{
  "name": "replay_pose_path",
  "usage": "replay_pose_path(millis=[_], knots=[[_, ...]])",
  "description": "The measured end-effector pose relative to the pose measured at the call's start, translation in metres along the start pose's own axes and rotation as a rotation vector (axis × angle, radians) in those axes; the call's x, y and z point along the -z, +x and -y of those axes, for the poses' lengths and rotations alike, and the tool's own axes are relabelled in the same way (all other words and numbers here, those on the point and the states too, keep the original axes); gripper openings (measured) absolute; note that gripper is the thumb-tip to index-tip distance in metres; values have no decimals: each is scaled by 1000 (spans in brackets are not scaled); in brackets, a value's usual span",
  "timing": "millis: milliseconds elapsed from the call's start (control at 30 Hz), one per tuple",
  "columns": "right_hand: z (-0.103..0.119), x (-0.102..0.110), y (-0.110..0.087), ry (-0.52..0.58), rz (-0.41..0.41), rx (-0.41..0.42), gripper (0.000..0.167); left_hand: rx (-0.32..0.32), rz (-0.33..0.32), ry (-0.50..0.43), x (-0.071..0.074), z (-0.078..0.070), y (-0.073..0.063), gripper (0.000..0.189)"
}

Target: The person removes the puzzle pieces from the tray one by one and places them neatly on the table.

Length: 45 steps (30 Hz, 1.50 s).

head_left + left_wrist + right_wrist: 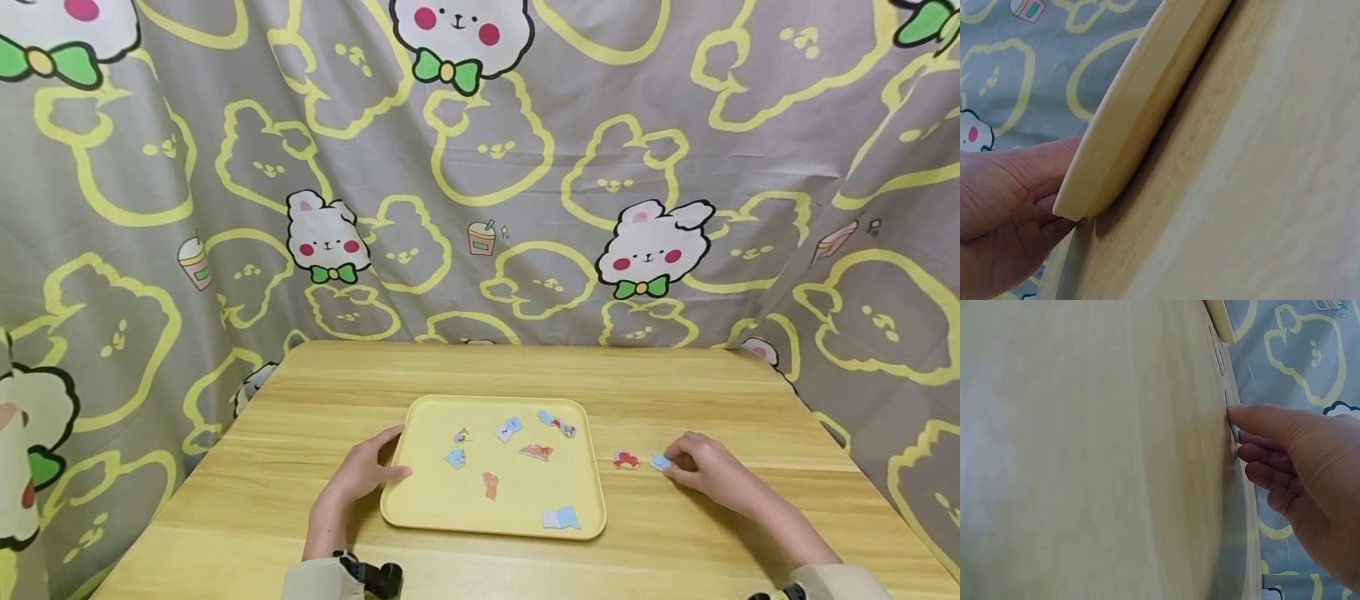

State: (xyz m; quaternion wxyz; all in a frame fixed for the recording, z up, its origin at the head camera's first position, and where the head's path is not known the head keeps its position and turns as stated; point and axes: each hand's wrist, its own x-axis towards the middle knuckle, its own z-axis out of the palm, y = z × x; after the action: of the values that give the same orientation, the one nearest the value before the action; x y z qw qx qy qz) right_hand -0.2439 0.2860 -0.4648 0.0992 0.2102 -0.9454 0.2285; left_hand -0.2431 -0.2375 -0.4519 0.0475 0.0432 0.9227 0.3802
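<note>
A yellow tray (420,525) lies on the table with several puzzle pieces spread in it. My left hand (363,468) grips its left edge, thumb over the rim, as the left wrist view also shows at the tray wall (1129,106). To the right of the tray, my right hand (708,468) pinches a light-blue puzzle piece (660,461) at the table surface. Between that piece and the tray lies a red puzzle piece (626,460). In the right wrist view the pinched piece shows only as a thin edge under the thumb.
Inside the tray are an orange piece (490,485), another orange piece (537,452), a pink-and-blue piece (562,517) and some others. The wooden table (675,550) ends at a grey patterned curtain (525,167) behind and at the sides.
</note>
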Motion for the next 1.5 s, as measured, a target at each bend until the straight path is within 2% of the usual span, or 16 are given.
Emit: replay_pose_path(millis=[300, 667, 800, 1067, 1267, 1367, 1500], knots=[[1, -1, 1, 2, -19, 34, 12, 5, -3, -3, 2, 2, -1, 76], [3, -1, 4, 55, -69, 66, 17, 12, -5, -3, 4, 2, -2, 76], [6, -2, 8, 71, -95, 74, 22, 11, -6, 1, 4, 1, -1, 76], [11, -6, 16, 73, -97, 57, 27, 8, -12, -8, 4, 2, -1, 75], [16, -12, 25, 95, -123, 107, 27, 6, -16, -11, 3, 2, -2, 75], [20, -15, 29, 103, -121, 111, 28, 7, -15, -16, 1, 2, -1, 75], [26, -20, 34, 128, -86, 72, 32, 10, -14, -22, 0, 2, -2, 75]])
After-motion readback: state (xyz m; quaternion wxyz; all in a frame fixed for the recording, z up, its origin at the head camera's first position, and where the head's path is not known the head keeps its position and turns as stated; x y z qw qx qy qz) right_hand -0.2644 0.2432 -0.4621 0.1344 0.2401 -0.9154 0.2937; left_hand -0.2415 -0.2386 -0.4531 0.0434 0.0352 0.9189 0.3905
